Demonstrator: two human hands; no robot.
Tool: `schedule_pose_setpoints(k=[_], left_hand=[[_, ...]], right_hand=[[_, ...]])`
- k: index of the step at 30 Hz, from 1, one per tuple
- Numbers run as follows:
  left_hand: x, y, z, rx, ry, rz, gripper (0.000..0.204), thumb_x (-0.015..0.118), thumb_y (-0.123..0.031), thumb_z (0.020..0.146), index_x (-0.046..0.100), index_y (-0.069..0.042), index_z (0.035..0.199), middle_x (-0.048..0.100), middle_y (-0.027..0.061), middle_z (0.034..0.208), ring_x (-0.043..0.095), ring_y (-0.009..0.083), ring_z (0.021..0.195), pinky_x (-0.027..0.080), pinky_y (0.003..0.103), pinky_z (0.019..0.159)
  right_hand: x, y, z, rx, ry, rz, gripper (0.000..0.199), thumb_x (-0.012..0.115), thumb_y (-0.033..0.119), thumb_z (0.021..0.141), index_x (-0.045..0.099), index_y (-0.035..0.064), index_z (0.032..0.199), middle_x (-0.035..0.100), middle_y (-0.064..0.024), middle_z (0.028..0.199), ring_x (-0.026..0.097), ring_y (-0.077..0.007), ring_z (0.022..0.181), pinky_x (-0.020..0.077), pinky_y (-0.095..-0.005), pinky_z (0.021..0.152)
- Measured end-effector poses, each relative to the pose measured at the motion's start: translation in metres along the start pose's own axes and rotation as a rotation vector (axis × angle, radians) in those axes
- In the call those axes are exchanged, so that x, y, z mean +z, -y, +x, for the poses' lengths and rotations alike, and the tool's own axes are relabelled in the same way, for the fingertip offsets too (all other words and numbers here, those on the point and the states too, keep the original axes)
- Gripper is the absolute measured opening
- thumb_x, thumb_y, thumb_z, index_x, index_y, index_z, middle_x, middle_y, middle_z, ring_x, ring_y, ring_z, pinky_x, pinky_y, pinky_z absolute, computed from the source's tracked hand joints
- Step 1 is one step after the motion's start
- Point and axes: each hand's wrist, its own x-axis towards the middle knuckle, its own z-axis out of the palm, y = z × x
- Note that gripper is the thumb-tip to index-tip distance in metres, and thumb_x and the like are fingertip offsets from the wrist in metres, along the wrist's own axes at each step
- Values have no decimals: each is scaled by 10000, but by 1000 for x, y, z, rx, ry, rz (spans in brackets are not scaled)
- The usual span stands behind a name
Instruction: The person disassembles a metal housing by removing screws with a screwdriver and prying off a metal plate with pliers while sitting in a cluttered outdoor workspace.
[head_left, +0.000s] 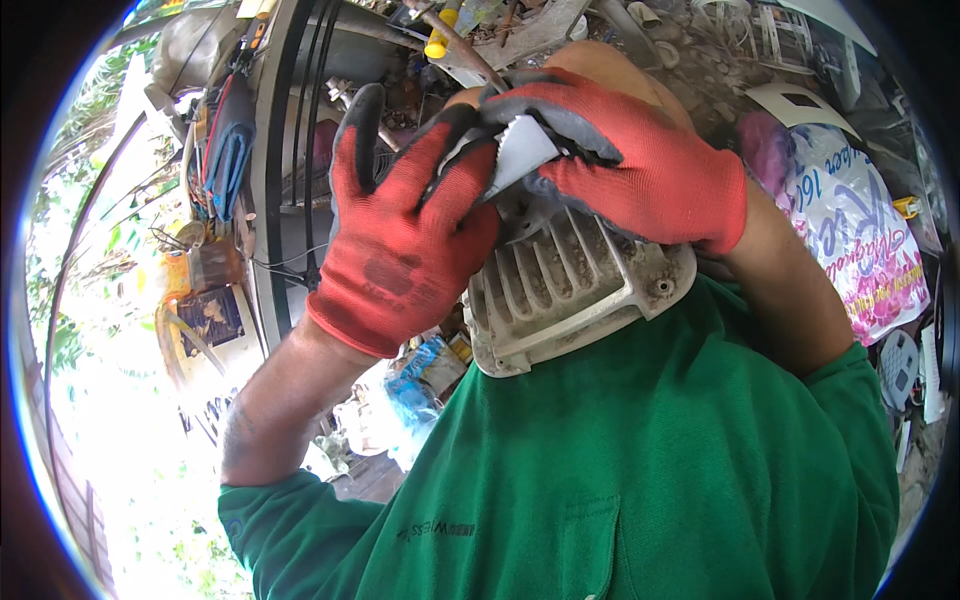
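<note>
Gloves (395,215) of red knit, with dark grey coating over the fingers, cover both hands. Between the hands, where the fingertips come together, is a pale grey piece (524,152), flat and smooth on the face that shows, with a row of small teeth along its upper left edge. It tilts, its narrower lower end running down toward the left hand (400,235), and its far side is hidden by the fingers.

The right hand (650,165) pinches this piece, thumb below and fingers bent over the top. The left hand shows its back; its outermost finger stands up apart from the others, which bend in to the piece's left edge. The left thumb is hidden, so whether that hand grips or only steadies cannot be told.

Just below the hands, and partly covered by them, a cast casing (560,285) lies against the green shirt (660,450). It is off-white, dusty and stained brown, with a row of parallel ribs divided by deep slots, rounded corners and a screw hole near its right corner.

Beyond the hands, a brownish rod (462,48) slants down toward the right hand's fingers, near a yellow handle (442,32). Well to the right of the right hand is a printed plastic bag (850,235).
</note>
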Motion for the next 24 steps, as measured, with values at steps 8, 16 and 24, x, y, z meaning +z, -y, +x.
schedule_pose_setpoints(k=[8, 16, 24], left_hand=[[-2, 0, -14, 2, -17, -143, 198, 744, -192, 758, 759, -203, 955, 570, 29, 1351, 519, 313, 1318, 330, 687, 1127], [1, -4, -8, -22, -28, -53, 166, 762, -194, 748, 760, -204, 913, 597, 42, 1314, 570, 312, 1263, 328, 690, 1125], [-1, 2, -9, 7, -44, -175, 183, 752, -181, 740, 768, -181, 922, 590, 48, 1298, 557, 298, 1276, 324, 676, 1134]], right_hand=[[-1, 6, 2, -65, 47, -76, 418, 667, 94, 891, 626, 69, 1307, 649, -168, 1221, 626, -365, 1157, 496, -430, 1014], [-2, 3, 5, -36, 40, -5, 409, 667, 93, 892, 633, 65, 1299, 646, -168, 1233, 621, -371, 1172, 494, -441, 1019], [-2, 1, 3, -60, 55, -89, 408, 669, 111, 900, 632, 67, 1304, 639, -174, 1239, 636, -372, 1144, 502, -438, 1006]])
